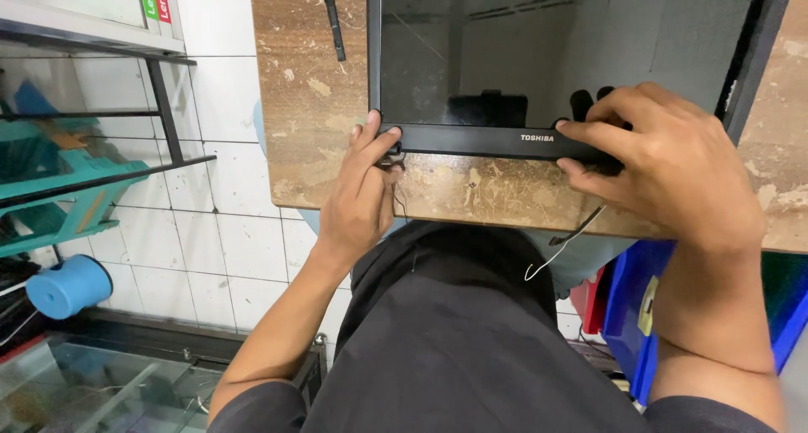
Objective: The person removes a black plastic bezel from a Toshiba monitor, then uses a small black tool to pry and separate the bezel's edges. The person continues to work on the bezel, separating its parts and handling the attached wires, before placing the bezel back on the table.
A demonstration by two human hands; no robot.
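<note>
A laptop screen panel with a black bezel lies flat on a worn wooden table. Its dark glass reflects the ceiling and my fingers. My left hand grips the panel's near left corner, thumb on the bezel strip. My right hand presses down on the near right part of the same strip, fingers curled over its edge. Thin wires hang from under the panel off the table's front edge.
A black strip lies on the table at the back left. A metal shelf frame with a teal stool stands at the left above a blue spool. Blue and red bins sit below right. A glass case is bottom left.
</note>
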